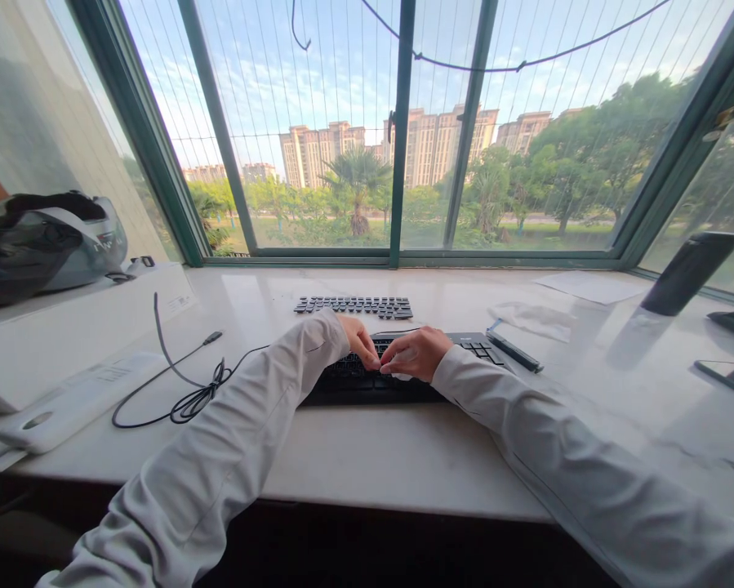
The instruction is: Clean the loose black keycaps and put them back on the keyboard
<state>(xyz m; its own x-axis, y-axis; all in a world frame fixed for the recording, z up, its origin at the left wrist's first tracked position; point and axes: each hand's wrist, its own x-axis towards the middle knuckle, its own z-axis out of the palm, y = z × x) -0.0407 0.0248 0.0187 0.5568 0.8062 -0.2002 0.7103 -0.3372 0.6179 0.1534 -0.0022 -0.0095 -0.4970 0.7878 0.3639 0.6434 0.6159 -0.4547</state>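
A black keyboard [375,396] lies flat in front of me; many key places in its main block look bare, while keys [482,353] still sit at its right end. Just above it my left hand [360,341] is closed, fingers bent down and pinched near the tips of the other hand. My right hand [419,353] is closed too, with a bit of white material like a wipe [402,376] showing under its fingers. What lies between the fingertips is too small to make out. Behind the keyboard, loose black keycaps [354,307] stand in rows.
A coiled black cable [198,400] and a white power strip [66,408] lie left, near a helmet [48,245]. To the right are a dark pen-like tool [514,351], a crumpled clear plastic bag [535,318], a black cylinder [688,273] and a phone [731,377].
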